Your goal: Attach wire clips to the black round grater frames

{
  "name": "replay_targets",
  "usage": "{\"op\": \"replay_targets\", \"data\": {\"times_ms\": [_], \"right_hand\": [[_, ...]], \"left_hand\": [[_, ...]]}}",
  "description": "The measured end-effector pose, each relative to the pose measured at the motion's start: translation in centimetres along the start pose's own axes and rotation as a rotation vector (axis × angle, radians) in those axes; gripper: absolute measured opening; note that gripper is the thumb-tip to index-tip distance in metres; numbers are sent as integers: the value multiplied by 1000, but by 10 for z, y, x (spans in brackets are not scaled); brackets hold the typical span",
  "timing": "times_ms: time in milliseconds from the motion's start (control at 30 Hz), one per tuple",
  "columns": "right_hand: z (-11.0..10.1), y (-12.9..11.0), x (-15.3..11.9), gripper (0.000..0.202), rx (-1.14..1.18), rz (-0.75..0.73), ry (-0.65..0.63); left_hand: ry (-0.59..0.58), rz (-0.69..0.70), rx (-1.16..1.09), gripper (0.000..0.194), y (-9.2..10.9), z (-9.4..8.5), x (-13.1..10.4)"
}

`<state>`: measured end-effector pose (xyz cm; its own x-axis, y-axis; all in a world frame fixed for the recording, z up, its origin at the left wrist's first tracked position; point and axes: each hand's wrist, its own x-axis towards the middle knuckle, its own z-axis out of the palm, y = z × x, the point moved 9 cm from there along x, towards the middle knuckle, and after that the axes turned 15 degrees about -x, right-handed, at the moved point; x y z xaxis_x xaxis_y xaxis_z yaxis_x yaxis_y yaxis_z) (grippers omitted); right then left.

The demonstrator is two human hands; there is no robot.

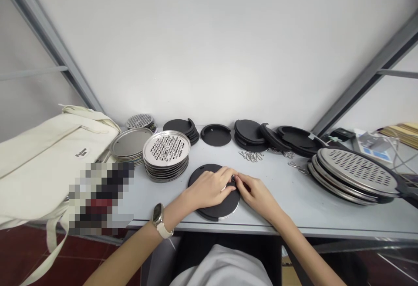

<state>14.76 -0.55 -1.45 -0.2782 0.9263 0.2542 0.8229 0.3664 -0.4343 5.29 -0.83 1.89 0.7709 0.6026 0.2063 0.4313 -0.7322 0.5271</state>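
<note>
One disc (219,209) lies flat on the counter (276,175), left hand (209,187) loosely curled over it, presumably steadying. Right hand (257,193): fingers pinched close at the disc's right side; what either holds, cannot tell. Hooks (251,156) beyond disc, likely placed within reach.

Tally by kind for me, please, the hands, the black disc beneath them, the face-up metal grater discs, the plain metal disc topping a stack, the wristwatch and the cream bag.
Hands: 2
Black disc beneath them: 1
Metal grater discs: 3
Plain metal disc: 1
Wristwatch: 1
Cream bag: 1
Total: 9
</note>
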Motion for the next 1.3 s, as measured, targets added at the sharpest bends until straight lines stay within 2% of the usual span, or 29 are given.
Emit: {"op": "replay_targets", "data": {"times_ms": [267, 700, 1300], "right_hand": [[-1, 1, 1, 29, -129, 3, 26], [3, 1, 1, 27, -120, -22, -6], [0, -2, -1, 21, -121, -2, 19]], "left_hand": [[84, -74, 144, 32, -8, -1, 1], [19, -68, 209, 30, -4, 1, 2], [8, -46, 185, 30, -3, 2, 3]]}}
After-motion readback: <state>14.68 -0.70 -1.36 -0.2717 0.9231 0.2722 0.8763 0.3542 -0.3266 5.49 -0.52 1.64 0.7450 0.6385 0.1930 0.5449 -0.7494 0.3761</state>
